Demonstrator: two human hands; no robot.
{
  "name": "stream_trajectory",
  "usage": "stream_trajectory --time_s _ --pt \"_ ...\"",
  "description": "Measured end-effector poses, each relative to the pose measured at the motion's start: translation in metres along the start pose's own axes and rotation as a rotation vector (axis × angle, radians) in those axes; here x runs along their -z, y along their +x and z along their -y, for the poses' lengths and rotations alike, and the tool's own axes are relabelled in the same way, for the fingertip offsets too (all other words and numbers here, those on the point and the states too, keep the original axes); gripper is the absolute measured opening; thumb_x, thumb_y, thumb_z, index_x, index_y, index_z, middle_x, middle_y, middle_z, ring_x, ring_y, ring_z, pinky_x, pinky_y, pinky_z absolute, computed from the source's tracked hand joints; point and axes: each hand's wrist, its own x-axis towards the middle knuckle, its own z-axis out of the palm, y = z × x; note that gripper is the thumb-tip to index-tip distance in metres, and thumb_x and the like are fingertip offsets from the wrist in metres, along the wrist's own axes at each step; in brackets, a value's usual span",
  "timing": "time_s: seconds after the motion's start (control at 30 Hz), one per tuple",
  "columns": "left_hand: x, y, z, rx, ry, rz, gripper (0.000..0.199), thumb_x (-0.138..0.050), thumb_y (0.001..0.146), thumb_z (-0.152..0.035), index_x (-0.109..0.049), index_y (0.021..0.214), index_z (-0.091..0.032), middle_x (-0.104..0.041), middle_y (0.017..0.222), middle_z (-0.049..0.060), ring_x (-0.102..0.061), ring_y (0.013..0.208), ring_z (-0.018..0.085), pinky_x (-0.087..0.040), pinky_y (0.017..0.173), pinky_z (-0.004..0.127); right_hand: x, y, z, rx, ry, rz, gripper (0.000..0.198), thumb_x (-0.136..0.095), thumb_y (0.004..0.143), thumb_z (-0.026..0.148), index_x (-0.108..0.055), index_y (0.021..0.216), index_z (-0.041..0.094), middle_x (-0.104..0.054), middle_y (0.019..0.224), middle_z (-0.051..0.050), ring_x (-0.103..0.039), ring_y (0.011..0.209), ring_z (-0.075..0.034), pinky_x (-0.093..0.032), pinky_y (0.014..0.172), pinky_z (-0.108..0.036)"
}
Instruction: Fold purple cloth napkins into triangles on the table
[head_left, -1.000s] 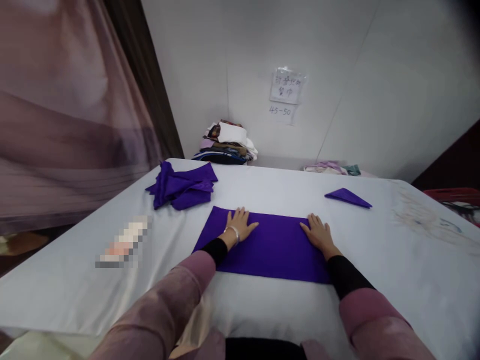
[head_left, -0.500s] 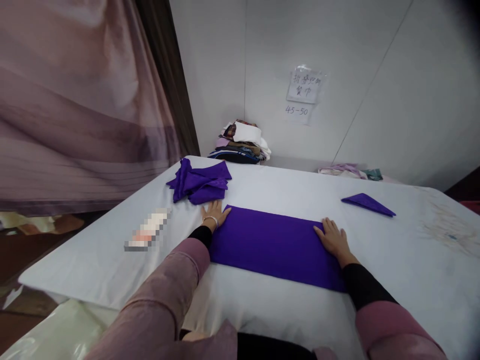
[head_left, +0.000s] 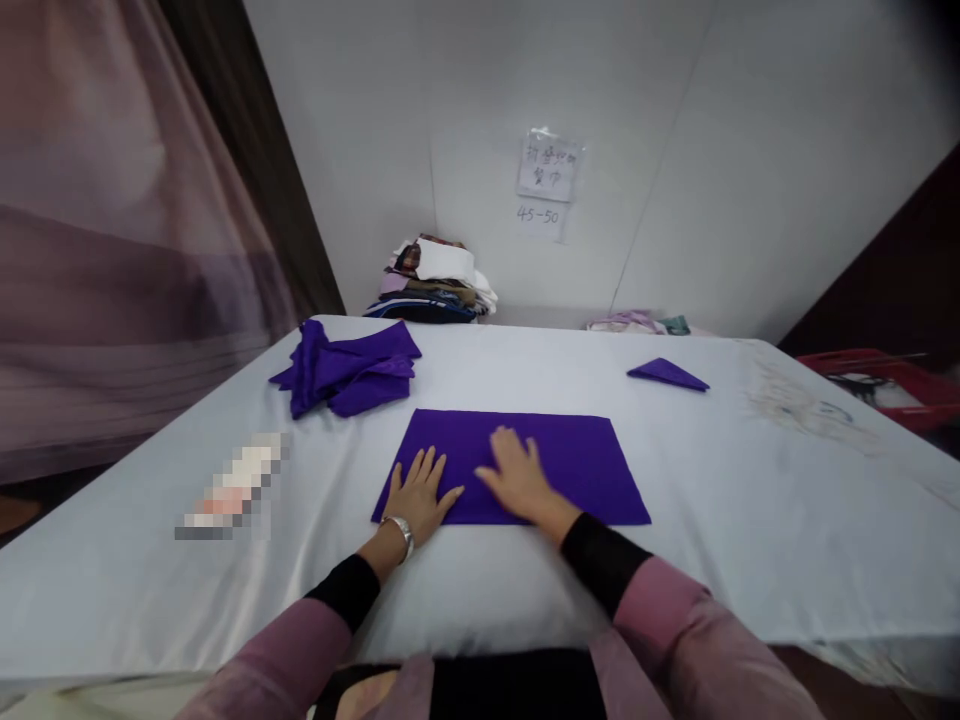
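Note:
A purple cloth napkin (head_left: 577, 460), folded into a flat rectangle, lies in front of me on the white-covered table (head_left: 517, 365). Flat on its near left part rests my left hand (head_left: 421, 497), fingers spread, a silver-coloured band on the wrist. My right hand (head_left: 519, 478) is over the middle of the cloth, fingers apart and slightly blurred; neither hand grips anything. At the back right sits a purple napkin folded into a triangle (head_left: 667, 374). Several crumpled purple napkins (head_left: 345, 368) form a loose heap at the back left.
A pixelated, blurred-out object (head_left: 234, 488) lies on the left of the table. Behind the table are a stack of folded clothes (head_left: 435, 280) and more cloth (head_left: 634, 321). Paper signs (head_left: 546, 180) hang on the wall. A red basket (head_left: 892, 385) stands at the right.
My right hand has moved from the napkin's right end to its middle. My left hand has shifted from the far left corner to the near left part. The view has turned right.

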Motion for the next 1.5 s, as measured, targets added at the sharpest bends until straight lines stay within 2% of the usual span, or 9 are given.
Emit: stream_trajectory --time_s 0.1,0.2,0.5,0.7,0.83,1.07,1.17,1.33,1.5 --pt "-0.001 0.004 0.002 -0.004 0.037 0.018 0.062 -0.03 0.087 -0.048 -0.027 0.14 -0.015 -0.018 0.149 0.008 -0.012 0.137 0.026 -0.01 0.107 0.052 -0.027 -0.006 0.056 0.175 0.081 0.012 0.065 -0.027 0.089 0.054 -0.024 0.14 0.014 -0.024 0.147 -0.012 -0.014 0.136 -0.024 -0.008 0.107 -0.052" --pt "-0.001 0.006 0.003 0.002 0.038 0.012 0.064 -0.031 0.086 -0.05 -0.029 0.14 -0.015 -0.02 0.148 0.008 -0.013 0.137 0.027 -0.011 0.107 0.052 -0.033 -0.016 0.055 0.147 0.069 0.005 0.067 -0.025 0.089 0.056 -0.026 0.14 0.013 -0.025 0.146 -0.013 -0.015 0.136 -0.025 -0.008 0.108 -0.052" --pt "-0.006 0.005 0.003 -0.005 0.002 -0.037 0.071 -0.023 0.085 -0.061 -0.029 0.14 -0.016 -0.021 0.148 0.008 -0.013 0.136 0.028 -0.011 0.107 0.053 0.018 -0.101 -0.122 -0.429 -0.295 -0.036 0.064 -0.023 0.091 0.052 -0.024 0.141 0.013 -0.016 0.148 -0.016 -0.011 0.136 -0.031 -0.014 0.104 -0.054" --pt "0.001 0.006 0.005 0.025 -0.014 0.014 0.072 -0.023 0.085 -0.061 -0.028 0.14 -0.015 -0.02 0.148 0.01 -0.013 0.136 0.028 -0.011 0.107 0.053 0.021 -0.122 -0.151 -0.41 -0.396 0.05 0.052 -0.02 0.092 0.047 -0.027 0.14 0.027 -0.016 0.15 -0.008 -0.009 0.136 -0.029 -0.015 0.102 -0.056" --pt "0.008 0.009 -0.03 0.013 -0.043 0.0 0.074 -0.024 0.084 -0.062 -0.028 0.14 -0.014 -0.018 0.148 0.011 -0.011 0.136 0.03 -0.009 0.106 0.055 0.017 -0.117 -0.148 -0.445 -0.4 0.02 0.058 -0.019 0.091 0.051 -0.019 0.143 0.023 -0.016 0.149 -0.011 -0.011 0.136 -0.029 -0.017 0.102 -0.054" --pt "0.0 0.026 -0.122 -0.317 -0.194 -0.044 0.072 -0.023 0.084 -0.064 -0.03 0.14 -0.018 -0.02 0.148 0.008 -0.011 0.137 0.027 -0.005 0.109 0.053 0.02 -0.12 -0.148 -0.426 -0.426 0.015 0.056 -0.02 0.092 0.047 -0.018 0.143 0.023 -0.018 0.149 -0.011 -0.014 0.135 -0.028 -0.02 0.101 -0.054" --pt "-0.004 0.028 -0.099 -0.262 -0.165 -0.04 0.073 -0.021 0.084 -0.064 -0.03 0.14 -0.018 -0.022 0.148 0.008 -0.012 0.137 0.026 -0.005 0.109 0.052 0.02 -0.121 -0.149 -0.413 -0.441 0.004 0.054 -0.021 0.092 0.044 -0.023 0.142 0.022 -0.019 0.148 -0.011 -0.014 0.135 -0.029 -0.021 0.101 -0.055" --pt "0.003 0.009 0.008 0.084 -0.029 -0.023 0.074 -0.025 0.084 -0.062 -0.027 0.14 -0.015 -0.019 0.148 0.011 -0.013 0.136 0.029 -0.009 0.106 0.055 0.017 -0.123 -0.154 -0.33 -0.419 0.031 0.045 -0.028 0.091 0.04 -0.038 0.134 0.032 -0.019 0.149 -0.006 -0.011 0.135 -0.034 -0.018 0.099 -0.061" --pt "0.015 -0.017 0.094 0.329 0.105 -0.051 0.067 -0.029 0.083 -0.053 -0.033 0.137 -0.014 -0.024 0.147 0.014 -0.017 0.135 0.031 -0.014 0.103 0.057 0.014 -0.124 -0.154 -0.371 -0.363 -0.006 0.051 -0.028 0.091 0.045 -0.031 0.139 0.028 -0.02 0.148 -0.008 -0.012 0.135 -0.032 -0.017 0.1 -0.06"
